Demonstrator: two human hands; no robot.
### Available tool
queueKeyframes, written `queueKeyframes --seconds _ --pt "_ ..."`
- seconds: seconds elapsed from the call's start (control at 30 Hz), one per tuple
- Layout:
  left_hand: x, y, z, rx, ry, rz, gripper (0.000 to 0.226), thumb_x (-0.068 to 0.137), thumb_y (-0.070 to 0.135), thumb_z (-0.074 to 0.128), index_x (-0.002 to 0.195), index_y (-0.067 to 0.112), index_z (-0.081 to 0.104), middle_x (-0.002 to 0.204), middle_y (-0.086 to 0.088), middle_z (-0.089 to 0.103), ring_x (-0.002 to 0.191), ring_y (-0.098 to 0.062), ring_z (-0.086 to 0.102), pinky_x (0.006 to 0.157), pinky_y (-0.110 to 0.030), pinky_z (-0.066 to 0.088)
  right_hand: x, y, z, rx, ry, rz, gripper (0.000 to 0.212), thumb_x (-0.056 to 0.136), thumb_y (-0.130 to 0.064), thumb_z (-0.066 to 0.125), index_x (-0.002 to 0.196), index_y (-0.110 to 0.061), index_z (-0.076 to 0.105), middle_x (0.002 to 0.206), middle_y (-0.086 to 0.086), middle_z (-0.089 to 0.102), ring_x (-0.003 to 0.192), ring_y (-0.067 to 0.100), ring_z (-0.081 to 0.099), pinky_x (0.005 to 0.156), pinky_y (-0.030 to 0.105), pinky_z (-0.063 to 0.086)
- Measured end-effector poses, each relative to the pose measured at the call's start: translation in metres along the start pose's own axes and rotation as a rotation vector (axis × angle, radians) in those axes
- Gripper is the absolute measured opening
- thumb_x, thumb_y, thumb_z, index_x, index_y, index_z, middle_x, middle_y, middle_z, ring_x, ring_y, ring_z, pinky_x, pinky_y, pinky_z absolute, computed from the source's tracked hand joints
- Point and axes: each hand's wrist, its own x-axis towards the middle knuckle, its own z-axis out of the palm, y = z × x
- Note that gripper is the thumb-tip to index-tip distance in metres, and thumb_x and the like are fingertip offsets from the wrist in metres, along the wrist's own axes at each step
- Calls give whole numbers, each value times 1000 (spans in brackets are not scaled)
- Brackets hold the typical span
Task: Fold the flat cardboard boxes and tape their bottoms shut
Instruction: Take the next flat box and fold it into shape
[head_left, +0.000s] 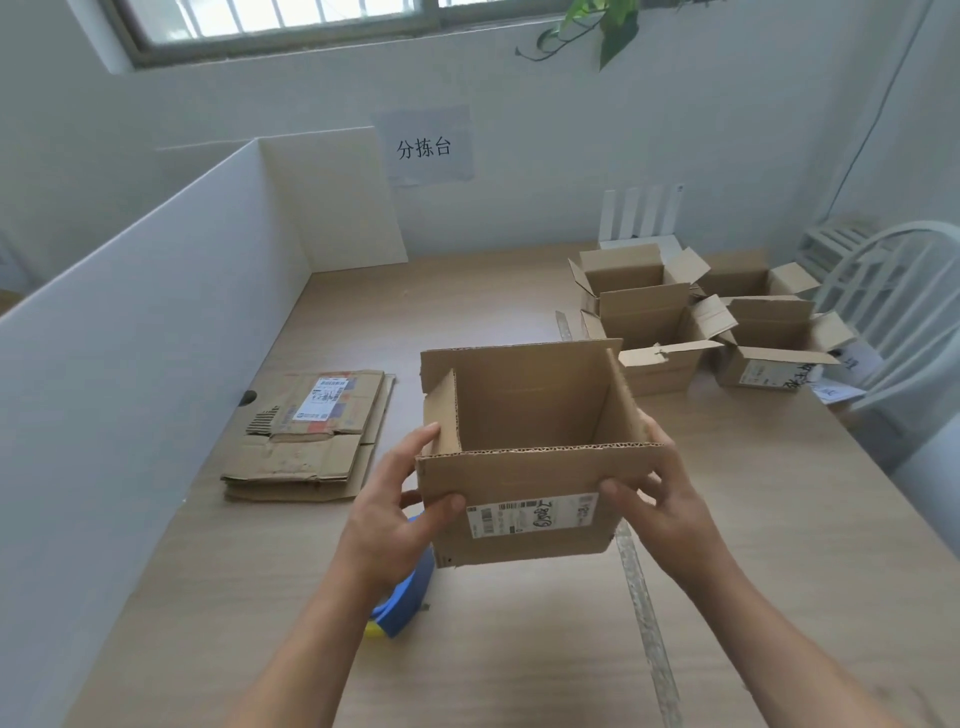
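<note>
An opened-out cardboard box (524, 415) with a white shipping label on its near wall is held up above the wooden table (519, 649), open side towards me. My left hand (400, 514) grips its near-left corner, thumb on the front wall and fingers around the side. At the near-right corner my right hand (660, 499) grips the box the same way. A stack of flat cardboard boxes (311, 441) lies on the table to the left. A blue and yellow tape dispenser (402, 597) rests on the table, partly hidden by my left forearm.
Several folded boxes (691, 317) with open flaps stand at the table's back right. A clear strip of tape (644, 618) lies along the table under the held box. A white partition (156, 338) walls the left side. A white chair (893, 312) stands at the right.
</note>
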Motion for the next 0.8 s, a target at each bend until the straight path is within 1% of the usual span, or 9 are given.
queueKeyframes --seconds 0.1,0.17,0.27,0.33,0.47,0.57,0.6,0.67,0.8 --pt "1 2 -1 -18 -23 8 62 69 54 73 128 56 53 144 10 47 129 -11 51 95 -23 52 2 -3 -5 -70 -59 1 61 87 -16 74 128 -55 52 117 -8 68 110 12 64 76 17 52" --pt "0 7 -1 -39 -16 -1 62 68 56 69 128 45 57 144 15 43 126 9 47 89 -12 49 2 -6 -7 -93 -77 14 50 81 -36 77 121 -59 57 122 -8 68 112 11 63 82 18 51" --pt "1 12 3 -21 2 -14 58 67 59 62 121 37 62 142 14 42 120 23 40 79 -1 43 4 -4 -9 -61 -56 25 46 74 -52 65 120 -53 61 124 -10 67 116 13 61 99 36 50" --pt "2 10 7 -47 10 -25 52 69 59 61 116 37 67 140 9 47 121 20 42 79 -2 44 5 -1 -10 -30 -36 25 44 78 -53 60 121 -47 64 121 -7 67 116 20 61 102 50 48" --pt "3 1 15 -160 63 -55 51 74 56 64 123 60 55 134 6 58 122 -12 58 84 -23 52 10 -3 -11 14 12 34 43 78 -56 62 118 -41 66 108 1 71 104 27 66 95 59 50" --pt "5 0 18 -188 96 -68 68 73 52 67 134 64 40 126 22 58 117 -10 60 80 -23 53 12 -6 -13 8 28 14 38 84 -46 66 121 -43 61 107 5 71 102 28 67 88 52 55" --pt "7 0 18 -171 106 -69 73 73 48 69 137 62 36 125 20 57 116 -9 60 78 -22 53 13 -6 -14 5 41 3 34 90 -36 67 122 -45 59 107 3 71 102 27 67 84 45 57" --pt "9 1 18 -121 120 -71 80 76 39 68 142 61 29 124 12 54 114 -11 59 77 -26 56 14 -5 -15 -9 56 -15 45 94 -16 65 122 -51 56 107 -1 68 100 21 68 77 32 57" --pt "15 3 19 -7 112 -90 88 75 38 67 142 68 18 119 6 52 113 -8 57 85 -30 54 15 -6 -12 -75 43 -29 65 92 -14 66 135 -55 41 115 -7 63 106 10 64 79 25 55"
